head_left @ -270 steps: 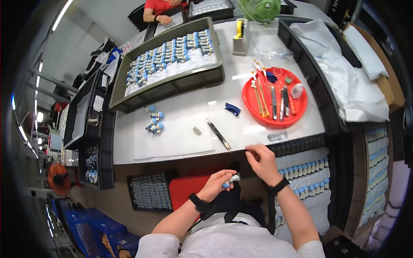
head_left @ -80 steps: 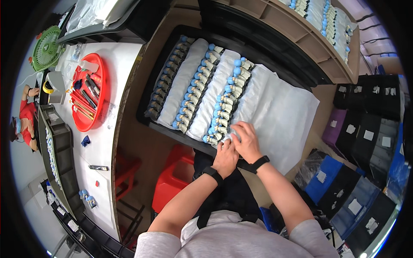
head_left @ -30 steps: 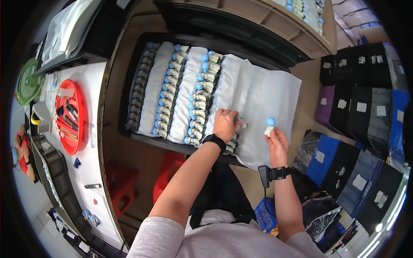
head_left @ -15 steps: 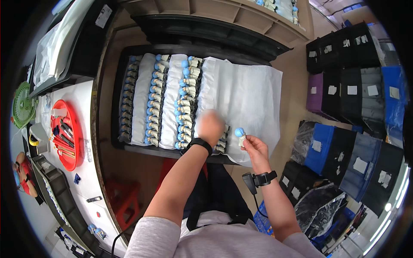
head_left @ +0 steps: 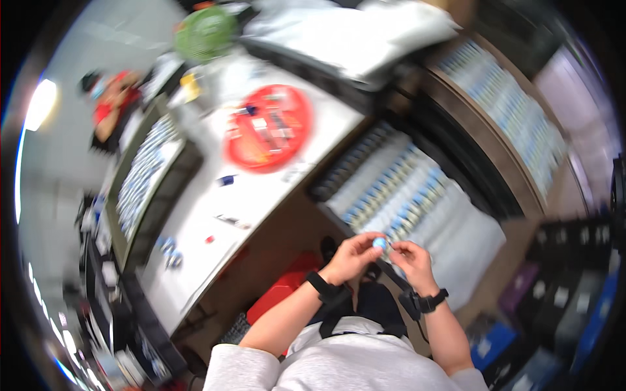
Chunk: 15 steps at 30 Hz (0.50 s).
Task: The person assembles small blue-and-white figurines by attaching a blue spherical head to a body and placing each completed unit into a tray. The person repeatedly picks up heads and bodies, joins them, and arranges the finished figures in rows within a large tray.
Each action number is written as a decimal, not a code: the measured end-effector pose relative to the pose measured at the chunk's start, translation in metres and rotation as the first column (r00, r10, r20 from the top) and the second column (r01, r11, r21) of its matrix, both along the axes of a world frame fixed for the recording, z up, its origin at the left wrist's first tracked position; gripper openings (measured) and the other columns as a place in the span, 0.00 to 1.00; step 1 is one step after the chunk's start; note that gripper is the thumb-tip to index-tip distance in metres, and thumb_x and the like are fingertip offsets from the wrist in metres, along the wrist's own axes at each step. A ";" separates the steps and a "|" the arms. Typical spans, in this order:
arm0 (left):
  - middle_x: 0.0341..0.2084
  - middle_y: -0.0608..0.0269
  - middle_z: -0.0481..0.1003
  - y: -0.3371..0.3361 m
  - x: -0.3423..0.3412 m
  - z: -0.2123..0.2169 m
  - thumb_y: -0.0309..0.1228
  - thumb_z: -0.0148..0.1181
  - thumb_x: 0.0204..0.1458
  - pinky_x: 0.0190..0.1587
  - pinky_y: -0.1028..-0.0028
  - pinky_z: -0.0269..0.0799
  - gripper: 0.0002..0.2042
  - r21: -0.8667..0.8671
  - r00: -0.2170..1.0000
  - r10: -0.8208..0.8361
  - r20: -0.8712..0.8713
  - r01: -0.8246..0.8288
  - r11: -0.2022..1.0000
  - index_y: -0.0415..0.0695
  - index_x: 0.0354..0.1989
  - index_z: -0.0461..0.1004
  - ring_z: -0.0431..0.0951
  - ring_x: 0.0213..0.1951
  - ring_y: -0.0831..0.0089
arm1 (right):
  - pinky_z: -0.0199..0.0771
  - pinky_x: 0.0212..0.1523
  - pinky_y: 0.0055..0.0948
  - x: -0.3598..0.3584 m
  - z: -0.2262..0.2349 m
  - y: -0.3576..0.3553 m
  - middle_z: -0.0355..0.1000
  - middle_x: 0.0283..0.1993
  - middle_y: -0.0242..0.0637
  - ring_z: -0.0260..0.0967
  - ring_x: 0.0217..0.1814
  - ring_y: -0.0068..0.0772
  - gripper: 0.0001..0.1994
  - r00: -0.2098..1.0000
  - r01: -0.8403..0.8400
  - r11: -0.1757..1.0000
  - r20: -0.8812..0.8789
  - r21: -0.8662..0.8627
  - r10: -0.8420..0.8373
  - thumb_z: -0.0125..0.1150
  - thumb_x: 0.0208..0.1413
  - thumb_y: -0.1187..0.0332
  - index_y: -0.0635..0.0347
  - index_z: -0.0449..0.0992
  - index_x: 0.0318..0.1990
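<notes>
A small figurine (head_left: 380,243) with a round blue head is held between my two hands, just past the near edge of a black tray. My left hand (head_left: 354,257) pinches it from the left, thumb and fingers closed by the blue head. From the right, my right hand (head_left: 415,266) has its fingertips closed at the pale body, which the fingers mostly hide. Behind the hands, rows of similar figurines (head_left: 417,203) lie in the tray between white padding strips. A white sheet (head_left: 460,244) covers the tray's right part. The picture is blurred by motion.
Left of the tray stands a white table (head_left: 202,254) with a red round tray (head_left: 302,120) of tools, a few blue figurines (head_left: 171,253) and a green fan (head_left: 205,34). A box of figurines (head_left: 149,173) stands beyond. Another person (head_left: 114,107) sits far left. Dark bins (head_left: 574,296) stand at right.
My view has swung left toward the white table. My left hand has left the figurine row and come to the figurine that my right hand was holding; both hands are now together at it.
</notes>
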<state>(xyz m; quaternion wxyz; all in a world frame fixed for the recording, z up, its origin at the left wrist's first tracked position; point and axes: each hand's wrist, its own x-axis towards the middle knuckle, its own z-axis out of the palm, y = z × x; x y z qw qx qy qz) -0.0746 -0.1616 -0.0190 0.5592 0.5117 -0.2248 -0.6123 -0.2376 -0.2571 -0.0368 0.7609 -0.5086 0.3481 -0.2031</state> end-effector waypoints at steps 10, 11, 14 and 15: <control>0.43 0.58 0.71 0.192 0.079 0.049 0.27 0.48 0.59 0.53 0.64 0.69 0.09 -0.035 0.549 0.814 -0.189 -0.832 0.553 0.43 0.47 0.63 0.72 0.48 0.66 | 0.70 0.32 0.24 0.265 0.023 0.086 0.73 0.30 0.36 0.70 0.29 0.25 0.08 0.829 -0.513 0.673 -0.106 -0.533 0.549 0.59 0.50 0.73 0.63 0.75 0.38; 0.43 0.57 0.71 0.205 0.082 0.053 0.28 0.47 0.59 0.53 0.62 0.69 0.09 -0.043 0.479 0.848 -0.228 -0.875 0.482 0.43 0.47 0.63 0.72 0.48 0.63 | 0.71 0.33 0.27 0.288 0.028 0.103 0.73 0.30 0.40 0.71 0.30 0.31 0.08 0.782 -0.558 0.571 -0.149 -0.602 0.606 0.58 0.48 0.74 0.63 0.75 0.37; 0.43 0.56 0.70 0.227 0.094 0.066 0.31 0.47 0.60 0.53 0.58 0.69 0.09 -0.062 0.337 0.886 -0.320 -0.940 0.335 0.45 0.47 0.61 0.73 0.49 0.61 | 0.71 0.38 0.37 0.344 0.019 0.152 0.71 0.32 0.46 0.71 0.36 0.45 0.08 0.595 -0.616 0.319 -0.159 -0.720 0.788 0.57 0.46 0.76 0.62 0.74 0.36; 0.43 0.56 0.70 0.231 0.098 0.071 0.31 0.47 0.60 0.53 0.57 0.69 0.10 -0.058 0.283 0.889 -0.359 -0.958 0.281 0.45 0.47 0.61 0.73 0.49 0.61 | 0.71 0.40 0.37 0.358 0.014 0.168 0.70 0.35 0.44 0.70 0.40 0.44 0.09 0.534 -0.608 0.159 -0.252 -0.778 0.807 0.60 0.46 0.73 0.61 0.74 0.37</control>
